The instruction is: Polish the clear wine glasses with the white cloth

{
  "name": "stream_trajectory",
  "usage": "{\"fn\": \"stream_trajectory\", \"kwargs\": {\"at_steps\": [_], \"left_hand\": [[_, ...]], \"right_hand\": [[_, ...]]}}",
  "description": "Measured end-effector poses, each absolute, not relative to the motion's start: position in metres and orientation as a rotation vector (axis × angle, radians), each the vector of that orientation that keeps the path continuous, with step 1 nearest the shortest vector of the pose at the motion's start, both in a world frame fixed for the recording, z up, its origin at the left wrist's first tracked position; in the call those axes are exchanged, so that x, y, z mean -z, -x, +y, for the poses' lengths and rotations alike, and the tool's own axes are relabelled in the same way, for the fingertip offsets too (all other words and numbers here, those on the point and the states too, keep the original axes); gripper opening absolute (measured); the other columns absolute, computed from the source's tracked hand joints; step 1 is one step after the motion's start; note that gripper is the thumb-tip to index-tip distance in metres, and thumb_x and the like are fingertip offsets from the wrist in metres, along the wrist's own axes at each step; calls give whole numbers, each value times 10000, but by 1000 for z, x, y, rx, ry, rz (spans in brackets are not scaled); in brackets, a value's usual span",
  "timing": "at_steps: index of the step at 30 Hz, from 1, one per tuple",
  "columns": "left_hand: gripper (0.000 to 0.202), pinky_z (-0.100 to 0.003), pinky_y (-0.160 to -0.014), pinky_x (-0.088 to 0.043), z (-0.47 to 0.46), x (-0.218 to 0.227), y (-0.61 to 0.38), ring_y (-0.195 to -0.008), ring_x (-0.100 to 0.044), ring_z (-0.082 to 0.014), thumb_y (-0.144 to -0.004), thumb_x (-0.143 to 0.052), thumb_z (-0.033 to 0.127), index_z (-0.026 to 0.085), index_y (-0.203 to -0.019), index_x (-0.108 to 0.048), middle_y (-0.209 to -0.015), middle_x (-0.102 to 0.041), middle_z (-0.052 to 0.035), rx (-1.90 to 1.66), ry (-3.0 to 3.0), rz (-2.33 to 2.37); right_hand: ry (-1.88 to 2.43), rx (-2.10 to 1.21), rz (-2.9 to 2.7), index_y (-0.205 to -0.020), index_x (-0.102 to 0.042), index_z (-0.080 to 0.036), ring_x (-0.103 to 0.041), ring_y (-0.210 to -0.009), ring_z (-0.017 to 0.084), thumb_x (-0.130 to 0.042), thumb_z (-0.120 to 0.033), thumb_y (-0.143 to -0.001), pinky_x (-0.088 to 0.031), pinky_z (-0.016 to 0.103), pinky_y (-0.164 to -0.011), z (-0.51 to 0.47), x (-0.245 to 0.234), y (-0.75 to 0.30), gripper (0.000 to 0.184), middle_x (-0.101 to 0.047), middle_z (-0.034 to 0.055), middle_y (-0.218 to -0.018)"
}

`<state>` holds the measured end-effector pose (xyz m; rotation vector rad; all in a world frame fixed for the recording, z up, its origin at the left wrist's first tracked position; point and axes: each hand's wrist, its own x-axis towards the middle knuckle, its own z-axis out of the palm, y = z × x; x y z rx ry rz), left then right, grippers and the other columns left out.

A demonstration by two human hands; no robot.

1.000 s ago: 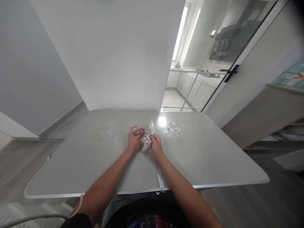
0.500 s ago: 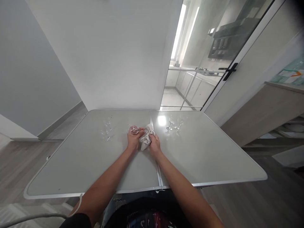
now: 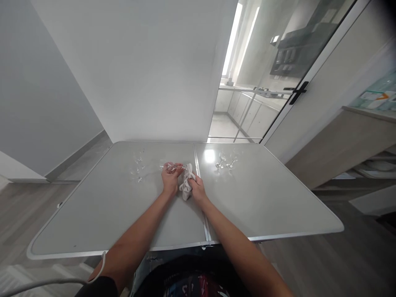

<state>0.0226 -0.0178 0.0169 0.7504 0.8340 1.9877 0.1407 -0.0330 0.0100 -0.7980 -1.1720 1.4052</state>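
The clear stemmed glass [image 3: 171, 167] was in your hands, over the far-mid part of the table [image 3: 262, 202], tipped sideways w/ its bowl to the L & its foot end at the white cloth [image 3: 186, 185]. Your L hand [image 3: 169, 180] had its fingers curled round the bowl, spread abt as wide as the glass. Your R hand [image 3: 198, 189] pinched the bunched cloth btwn thumb & fingers; one end hung toward you. You had both just L of the metal seam [image 3: 196, 154]. To your R, two upright glasses [image 3: 220, 164] stood near each other; to your L was a group of glasses [image 3: 140, 168], too faint to count. Beyond: white wall [image 3: 139, 70] & glazed door [image 3: 256, 70] w/ black handle [image 3: 298, 93].
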Motion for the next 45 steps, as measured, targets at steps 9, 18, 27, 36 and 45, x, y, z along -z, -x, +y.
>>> {"fn": "stream_trajectory", "kwargs": {"at_steps": [9,18,27,36,45], "left_hand": [[525,-325,-771,-590,-14,-18,-14,-836,-714,-167,-646,-892,305,212,-998,-514,-896,-708,-22,-2080,-761,943],[506,-375,-785,-607,-21,-15,-27,-851,-727,-197,-658,-882,305,220,-997,-517,-880,-727,-28,-1896,-823,876],[544,-365,-788,-605,-18,-15,-22,-831,-728,-185,-631,-898,308,212,-1000,-509,-873,-729,-27,-1985,-773,918],[529,-361,-770,-602,-17,-15,-22,-824,-728,-193,-626,-896,300,210,-996,-528,-867,-731,-29,-1992,-774,924],[508,-371,-791,-594,-13,-7,-15,-815,-734,-210,-608,-901,300,160,-1010,-624,-872,-754,-67,-1910,-806,1134]], "right_hand": [[833,-1304,-1347,-742,-638,-189,-384,-581,119,-548,-272,-755,-325,229,-544,-41,-22,-152,122,-478,-38,-619],[811,-1312,-1176,-1161,-681,-216,-479,-640,115,-566,-257,-784,-418,218,-608,-35,-18,-149,396,-596,-32,-762],[756,-1408,-1183,-1161,-699,-233,-529,-676,112,-591,-211,-752,-464,217,-634,-38,-16,-146,423,-638,-27,-797],[787,-1443,-1213,-1087,-734,-197,-520,-670,123,-555,-195,-723,-431,223,-613,-32,-14,-148,405,-648,-16,-790],[887,-799,-1333,-781,-751,-210,-620,-912,194,-432,-106,-679,-462,303,-848,-41,-25,-165,351,-698,38,-936]]}}
